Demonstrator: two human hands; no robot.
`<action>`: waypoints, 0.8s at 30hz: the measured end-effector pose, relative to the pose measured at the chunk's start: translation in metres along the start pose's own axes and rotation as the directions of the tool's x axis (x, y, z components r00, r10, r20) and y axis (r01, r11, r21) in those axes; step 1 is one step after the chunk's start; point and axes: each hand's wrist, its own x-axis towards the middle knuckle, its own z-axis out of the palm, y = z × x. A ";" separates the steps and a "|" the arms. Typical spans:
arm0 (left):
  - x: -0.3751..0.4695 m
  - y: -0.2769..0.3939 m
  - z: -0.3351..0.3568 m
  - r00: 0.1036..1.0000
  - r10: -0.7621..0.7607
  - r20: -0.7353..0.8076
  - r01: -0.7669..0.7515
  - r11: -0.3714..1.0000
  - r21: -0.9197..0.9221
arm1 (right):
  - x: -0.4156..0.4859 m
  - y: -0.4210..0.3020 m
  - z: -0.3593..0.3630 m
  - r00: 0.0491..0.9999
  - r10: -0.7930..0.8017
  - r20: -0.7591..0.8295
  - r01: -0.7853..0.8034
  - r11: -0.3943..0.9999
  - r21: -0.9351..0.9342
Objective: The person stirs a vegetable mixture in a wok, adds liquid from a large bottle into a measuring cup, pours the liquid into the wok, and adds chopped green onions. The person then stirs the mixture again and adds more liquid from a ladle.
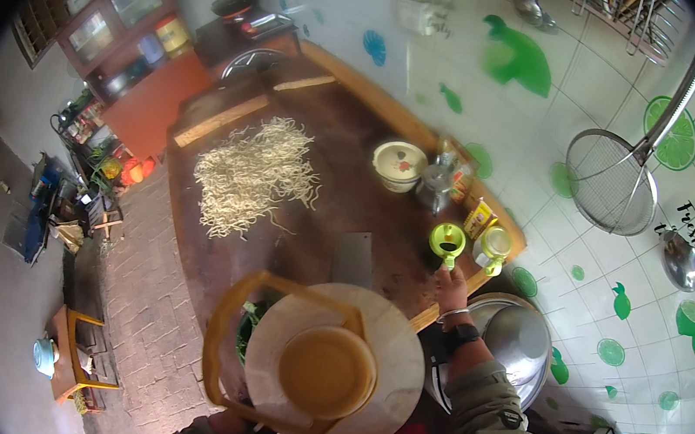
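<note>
My right hand (452, 285) reaches to the right edge of the wooden table, its fingers at the handle of a green-rimmed condiment jar (447, 242) with dark contents; whether they grip it is hard to tell. Close in front of the camera is a large pale round lid-like thing (398, 355) with a yellow handle and a round knob or cup at its middle. My left hand (228, 426) is mostly hidden behind its lower left side, so its fingers do not show. A cleaver blade (354, 254) lies beyond it. Fresh noodles (257, 175) are heaped on the table.
A second green-rimmed jar (494, 244), a yellow packet (480, 218), a glass pot (436, 186) and a lidded enamel bowl (399, 163) stand along the tiled wall. A metal basin (542, 315) is by my right forearm. A wire strainer (612, 183) and a ladle (683, 261) hang at the right.
</note>
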 end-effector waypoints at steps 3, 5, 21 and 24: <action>0.025 0.012 0.031 0.974 0.215 0.073 -0.227 0.933 0.280 | 0.005 -0.003 -0.004 0.999 -0.019 -0.032 0.019 1.000 0.024; 0.040 0.018 0.049 0.931 0.339 0.136 -0.364 0.822 0.438 | 0.016 -0.004 -0.009 0.998 -0.057 -0.010 0.057 0.997 0.042; 0.073 0.042 0.078 0.700 0.645 0.307 -0.575 0.254 0.777 | 0.099 -0.013 -0.023 0.962 -0.264 -0.063 0.233 0.922 -0.310; 0.067 0.052 0.086 0.869 0.467 0.166 -0.478 0.703 0.527 | 0.054 -0.034 -0.032 0.977 -0.133 -0.169 0.125 0.991 -0.058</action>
